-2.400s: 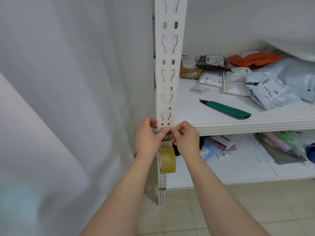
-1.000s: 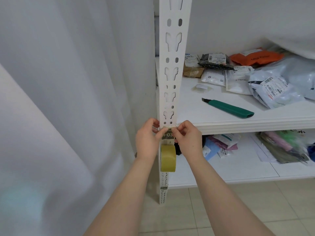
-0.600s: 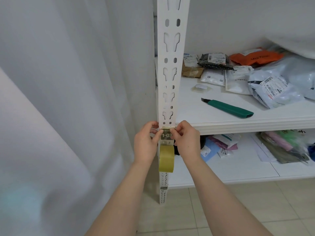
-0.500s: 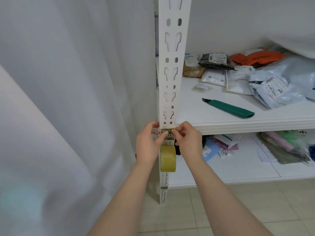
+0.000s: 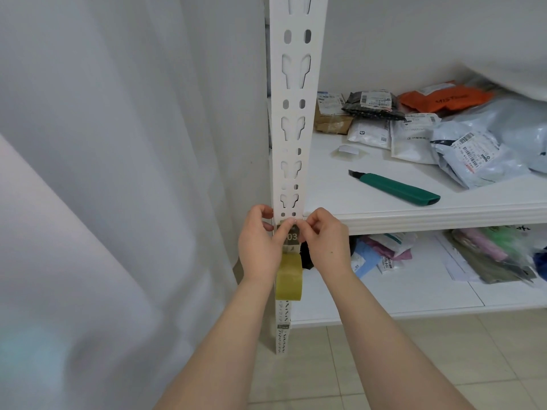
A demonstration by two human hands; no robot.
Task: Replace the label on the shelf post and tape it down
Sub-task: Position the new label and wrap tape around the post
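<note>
label ("03") is on the shelf post front face, just below the upper shelf lip. left-hand grip clamps its left edge with the thumb, fingers curled round the post's edge; right-hand grip pinches its top edge. tape roll hangs just under the label between the wrists, curtain close on the left, green knife well apart on the shelf.

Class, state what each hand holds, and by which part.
Both pinch the label on the shelf post: left hand at its left edge, right hand at its top right corner. The tape roll hangs below, gripped by neither.
</note>
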